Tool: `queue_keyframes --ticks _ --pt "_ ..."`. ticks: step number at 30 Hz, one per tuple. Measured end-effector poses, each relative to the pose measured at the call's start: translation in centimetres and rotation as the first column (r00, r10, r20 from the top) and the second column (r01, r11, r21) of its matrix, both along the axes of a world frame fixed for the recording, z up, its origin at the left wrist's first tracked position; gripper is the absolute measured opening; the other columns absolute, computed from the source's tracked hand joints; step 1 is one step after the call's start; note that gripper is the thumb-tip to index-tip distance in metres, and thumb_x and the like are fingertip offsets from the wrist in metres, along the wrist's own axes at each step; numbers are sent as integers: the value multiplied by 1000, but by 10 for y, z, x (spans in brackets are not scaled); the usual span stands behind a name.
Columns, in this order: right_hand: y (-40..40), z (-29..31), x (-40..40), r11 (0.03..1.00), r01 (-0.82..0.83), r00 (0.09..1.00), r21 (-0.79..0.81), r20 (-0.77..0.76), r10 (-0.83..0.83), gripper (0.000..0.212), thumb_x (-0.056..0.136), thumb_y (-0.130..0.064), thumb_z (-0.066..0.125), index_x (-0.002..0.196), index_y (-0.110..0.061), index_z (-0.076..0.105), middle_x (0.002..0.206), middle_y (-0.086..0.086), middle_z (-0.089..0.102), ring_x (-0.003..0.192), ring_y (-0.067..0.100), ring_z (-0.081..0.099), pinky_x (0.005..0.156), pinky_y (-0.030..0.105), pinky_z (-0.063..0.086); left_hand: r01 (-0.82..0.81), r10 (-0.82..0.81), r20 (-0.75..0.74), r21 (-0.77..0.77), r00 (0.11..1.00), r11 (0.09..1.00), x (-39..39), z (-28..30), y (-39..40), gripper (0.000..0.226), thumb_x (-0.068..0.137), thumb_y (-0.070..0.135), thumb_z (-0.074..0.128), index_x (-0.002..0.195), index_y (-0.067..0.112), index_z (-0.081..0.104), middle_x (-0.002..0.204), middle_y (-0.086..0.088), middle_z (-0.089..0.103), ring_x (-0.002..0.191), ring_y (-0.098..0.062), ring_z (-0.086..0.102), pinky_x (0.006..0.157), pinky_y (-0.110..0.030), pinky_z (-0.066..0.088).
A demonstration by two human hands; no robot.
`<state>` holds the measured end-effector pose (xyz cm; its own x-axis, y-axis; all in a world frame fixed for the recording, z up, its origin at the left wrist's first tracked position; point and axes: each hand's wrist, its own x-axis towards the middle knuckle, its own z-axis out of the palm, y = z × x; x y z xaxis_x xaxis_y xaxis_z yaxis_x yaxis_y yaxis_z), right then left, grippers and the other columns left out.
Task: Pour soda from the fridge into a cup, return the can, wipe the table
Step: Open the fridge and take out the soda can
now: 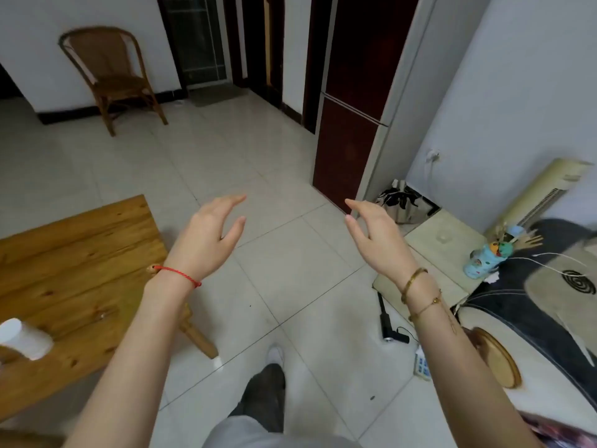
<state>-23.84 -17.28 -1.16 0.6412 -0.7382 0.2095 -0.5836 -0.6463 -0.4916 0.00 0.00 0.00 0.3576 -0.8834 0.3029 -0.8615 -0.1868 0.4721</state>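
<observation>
A dark red two-door fridge (352, 101) stands closed against the wall ahead on the right. A white cup (24, 337) sits on the wooden table (74, 263) at the lower left. My left hand (210, 234) and my right hand (374, 234) are both raised over the tiled floor, fingers apart, holding nothing. The right hand is short of the fridge's lower corner. No soda can shows.
A rattan chair (113, 76) stands by the far wall. A small low table (442, 250) with a blue decorated bottle (484, 260) sits at the right, beside a sofa (549, 302). A power strip (421, 365) and a black tool (386, 318) lie on the floor.
</observation>
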Motion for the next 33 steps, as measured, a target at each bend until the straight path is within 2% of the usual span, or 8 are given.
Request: queue_keyframes --ticks 8,13,23,28,33 --pt "-85 -17 85 998 -25 1000 53 -7 25 45 103 -32 42 142 -10 48 144 6 52 138 21 41 117 38 30 -57 57 -17 28 998 998 71 -10 -76 40 100 20 50 138 9 50 141 -8 55 134 -24 47 112 -29 31" --pt "-152 -9 156 998 -37 999 44 9 37 45 103 -32 42 142 -11 47 143 5 52 141 21 38 117 41 30 -52 52 -26 14 998 999 137 0 -144 40 100 19 50 138 10 50 139 -7 55 132 -22 48 106 -14 24" --pt "-255 -17 263 995 -20 1000 97 -19 22 46 103 -33 38 146 -14 42 148 2 48 144 19 34 119 42 27 -21 24 -72 47 997 999 242 -8 -260 40 100 21 50 139 11 50 138 -6 56 132 -22 48 111 -29 34" --pt "-310 -34 313 995 -32 999 96 -34 35 48 103 -37 38 146 -15 41 148 3 47 143 19 35 120 40 27 -31 35 -68 64 997 997 294 -26 -317 40 99 20 51 138 11 52 137 -5 57 129 -21 50 107 -24 33" --pt "-386 -50 372 991 -40 998 127 -43 46 48 103 -39 38 146 -17 41 148 4 47 144 22 34 120 44 28 -30 34 -63 65 997 997 352 -39 -393 40 99 22 50 138 11 52 137 -6 57 130 -22 50 109 -26 33"
